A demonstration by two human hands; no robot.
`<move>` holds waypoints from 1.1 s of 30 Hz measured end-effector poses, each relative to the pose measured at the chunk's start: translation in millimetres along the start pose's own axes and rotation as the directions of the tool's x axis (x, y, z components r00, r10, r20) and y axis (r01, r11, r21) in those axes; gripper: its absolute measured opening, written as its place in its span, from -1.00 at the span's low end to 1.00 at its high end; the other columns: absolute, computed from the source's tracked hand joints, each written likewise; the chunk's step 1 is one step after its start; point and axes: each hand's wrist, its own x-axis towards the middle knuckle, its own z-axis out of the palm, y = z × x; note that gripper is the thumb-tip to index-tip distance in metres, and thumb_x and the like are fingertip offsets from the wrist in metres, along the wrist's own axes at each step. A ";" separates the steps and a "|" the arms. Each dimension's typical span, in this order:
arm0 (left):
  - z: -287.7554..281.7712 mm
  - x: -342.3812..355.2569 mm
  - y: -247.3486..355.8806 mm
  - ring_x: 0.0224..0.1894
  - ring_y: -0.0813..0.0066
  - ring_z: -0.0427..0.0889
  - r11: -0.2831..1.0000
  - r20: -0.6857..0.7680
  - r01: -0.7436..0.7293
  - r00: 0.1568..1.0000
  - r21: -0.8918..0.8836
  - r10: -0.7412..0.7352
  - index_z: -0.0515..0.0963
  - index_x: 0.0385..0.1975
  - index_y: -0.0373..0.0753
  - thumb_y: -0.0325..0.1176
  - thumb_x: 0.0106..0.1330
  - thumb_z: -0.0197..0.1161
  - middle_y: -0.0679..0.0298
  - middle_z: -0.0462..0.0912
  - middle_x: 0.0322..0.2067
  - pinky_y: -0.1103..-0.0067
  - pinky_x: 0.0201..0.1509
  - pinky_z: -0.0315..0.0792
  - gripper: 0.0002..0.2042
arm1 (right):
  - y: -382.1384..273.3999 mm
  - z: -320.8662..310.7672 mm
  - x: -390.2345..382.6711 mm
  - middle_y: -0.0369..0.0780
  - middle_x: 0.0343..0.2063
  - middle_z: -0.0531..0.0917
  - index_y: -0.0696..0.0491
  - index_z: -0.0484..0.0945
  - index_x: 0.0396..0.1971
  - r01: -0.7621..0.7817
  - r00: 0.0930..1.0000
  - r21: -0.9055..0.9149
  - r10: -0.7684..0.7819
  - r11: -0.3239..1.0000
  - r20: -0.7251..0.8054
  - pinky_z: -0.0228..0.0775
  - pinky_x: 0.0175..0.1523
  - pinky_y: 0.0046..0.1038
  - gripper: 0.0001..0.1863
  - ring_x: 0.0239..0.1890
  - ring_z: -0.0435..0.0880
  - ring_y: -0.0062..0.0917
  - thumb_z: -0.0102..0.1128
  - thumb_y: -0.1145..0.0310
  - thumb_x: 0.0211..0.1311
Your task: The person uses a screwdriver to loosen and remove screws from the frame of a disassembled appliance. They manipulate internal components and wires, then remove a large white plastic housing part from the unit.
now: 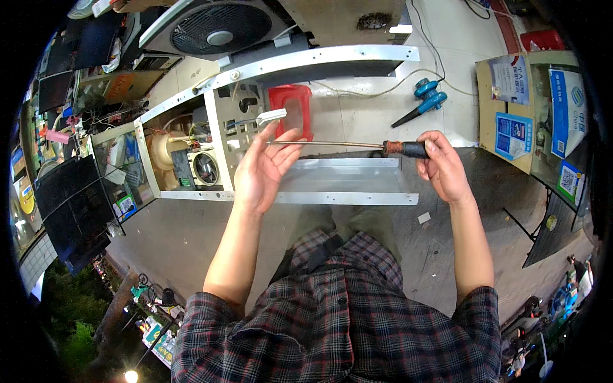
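Screwdriver with a black and orange-red handle and a long, thin metal shaft [405,149] lies level, its handle clamped in the right grip [444,169] and its shaft running leftward to the left grip [268,169]. There the palm is turned up and the fingers stand apart around the tip; whether they touch the metal I cannot tell. Just beyond those fingertips sits a small white rectangular block [271,116], contact again unclear. Left of that grip lies an open, pale metal-framed appliance casing [217,127] with a round black fan [205,167] and loose wiring inside. Because the right fingers hold only the handle's far end, the tool could tilt or slip, I judge, if they loosened. A sudden push leftward could drive the tip into the left palm, and a careless swing toward the casing could snag wiring or chip the fan's blades.
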 end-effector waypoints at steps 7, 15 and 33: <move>-37.1 41.7 -0.2 -0.01 -0.09 0.67 -0.404 0.160 -0.091 0.977 0.910 0.143 0.28 0.35 -0.33 -0.23 0.40 0.18 -0.11 0.35 0.32 0.27 0.06 0.57 -0.43 | 55.0 -31.9 78.8 -0.32 -0.32 0.48 0.05 0.43 -0.01 0.045 0.999 0.049 -0.045 0.998 0.000 0.23 -0.34 -0.57 -0.77 -0.42 0.43 -0.64 -0.06 0.22 0.57; -55.7 103.5 -19.6 -0.08 -0.05 0.71 -0.736 -0.051 0.011 0.998 0.677 -0.032 0.23 0.38 -0.34 -0.03 0.39 0.19 -0.14 0.39 0.26 0.25 -0.06 0.63 -0.32 | 121.0 -23.7 171.4 -0.31 -0.33 0.52 0.06 0.46 -0.02 -0.031 0.998 0.012 0.030 0.999 0.058 0.31 -0.28 -0.57 -0.75 -0.39 0.45 -0.64 0.03 0.21 0.54; -87.3 139.8 -27.7 -0.20 -0.04 0.74 -0.850 -0.143 0.025 0.988 0.527 -0.059 0.25 0.37 -0.33 0.08 0.42 0.08 -0.17 0.63 -0.04 0.21 -0.14 0.64 -0.31 | 149.0 -4.1 191.1 -0.32 -0.34 0.49 0.11 0.45 0.00 -0.063 0.996 0.012 0.062 0.998 0.068 0.35 -0.30 -0.58 -0.70 -0.38 0.50 -0.67 0.03 0.18 0.54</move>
